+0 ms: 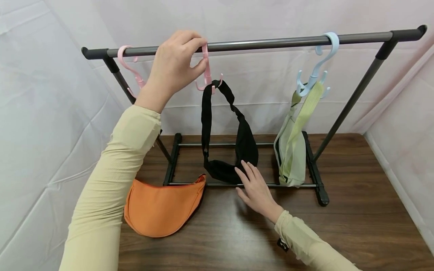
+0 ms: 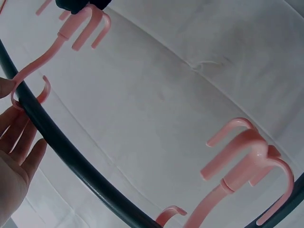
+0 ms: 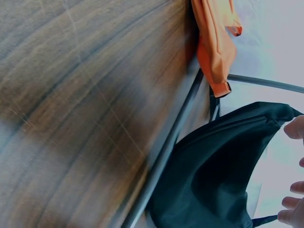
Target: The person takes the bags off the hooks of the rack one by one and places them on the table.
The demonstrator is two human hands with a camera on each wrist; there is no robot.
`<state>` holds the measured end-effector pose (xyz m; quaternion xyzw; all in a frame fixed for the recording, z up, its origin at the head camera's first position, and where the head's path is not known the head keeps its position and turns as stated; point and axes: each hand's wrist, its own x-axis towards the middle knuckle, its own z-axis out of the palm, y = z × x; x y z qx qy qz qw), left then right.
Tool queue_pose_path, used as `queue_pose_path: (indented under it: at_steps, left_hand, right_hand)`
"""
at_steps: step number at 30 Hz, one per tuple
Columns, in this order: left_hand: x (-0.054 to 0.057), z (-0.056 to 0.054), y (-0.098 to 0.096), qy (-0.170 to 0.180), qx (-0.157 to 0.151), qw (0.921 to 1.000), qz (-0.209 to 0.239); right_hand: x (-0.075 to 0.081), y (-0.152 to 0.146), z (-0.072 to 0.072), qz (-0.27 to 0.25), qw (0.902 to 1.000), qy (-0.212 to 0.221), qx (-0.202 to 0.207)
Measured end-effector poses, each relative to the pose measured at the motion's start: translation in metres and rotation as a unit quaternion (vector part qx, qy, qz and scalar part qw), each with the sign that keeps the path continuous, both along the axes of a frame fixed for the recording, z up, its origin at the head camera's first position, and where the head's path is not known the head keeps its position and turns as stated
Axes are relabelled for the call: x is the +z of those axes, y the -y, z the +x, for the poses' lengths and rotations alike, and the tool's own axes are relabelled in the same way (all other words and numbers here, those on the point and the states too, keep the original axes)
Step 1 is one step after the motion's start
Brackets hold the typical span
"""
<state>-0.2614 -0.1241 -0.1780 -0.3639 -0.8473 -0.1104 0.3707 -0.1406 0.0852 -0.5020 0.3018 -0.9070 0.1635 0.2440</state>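
At the rail, my left hand (image 1: 178,62) pinches the upper curve of a pink bag hook (image 1: 207,69); the left wrist view shows its thumb against that hook (image 2: 50,47) and the fingers by the bar. A black crescent-shaped shoulder bag (image 1: 246,141) hangs by its strap from this hook's lower prongs. My right hand (image 1: 257,190) is low in front, fingers spread and fairly straight, by the bag's bottom edge. Whether those fingertips touch the bag I cannot tell. In the right wrist view, only fingers (image 3: 297,187) show, beside the black bag (image 3: 213,166).
The dark metal rack's bar (image 1: 261,44) runs across. A second pink hook (image 1: 125,62) hangs left, partly behind my arm. A blue hook (image 1: 318,64) carries a light green bag (image 1: 293,150) on the right. An orange bag (image 1: 162,209) is low left, above wood flooring (image 1: 366,210).
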Motion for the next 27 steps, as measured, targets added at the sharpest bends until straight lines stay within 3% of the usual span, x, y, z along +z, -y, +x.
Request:
queue_pose_path:
  at_steps: [4, 8, 14, 20, 27]
  left_hand:
    - [0.001, 0.001, -0.002, 0.004, 0.004, 1.0000, 0.003]
    - [0.002, 0.003, -0.005, 0.011, 0.015, 0.9998, 0.007]
    - [0.005, 0.005, -0.008, 0.019, 0.023, 0.9994, 0.016]
    - [0.005, 0.006, -0.008, 0.021, 0.029, 0.9992, 0.017]
    - [0.004, 0.007, -0.009, 0.024, 0.037, 0.9989, 0.014]
  right_hand:
    - [0.010, 0.001, -0.010, -0.010, 0.9998, -0.015, 0.004]
    - [0.030, 0.002, -0.028, -0.050, 0.9985, -0.018, 0.017]
    - [0.081, 0.007, -0.062, -0.137, 0.9900, -0.030, 0.015]
    - [0.138, 0.014, -0.089, -0.177, 0.9836, -0.031, -0.008]
    - [0.181, 0.020, -0.116, -0.212, 0.9767, -0.024, -0.025]
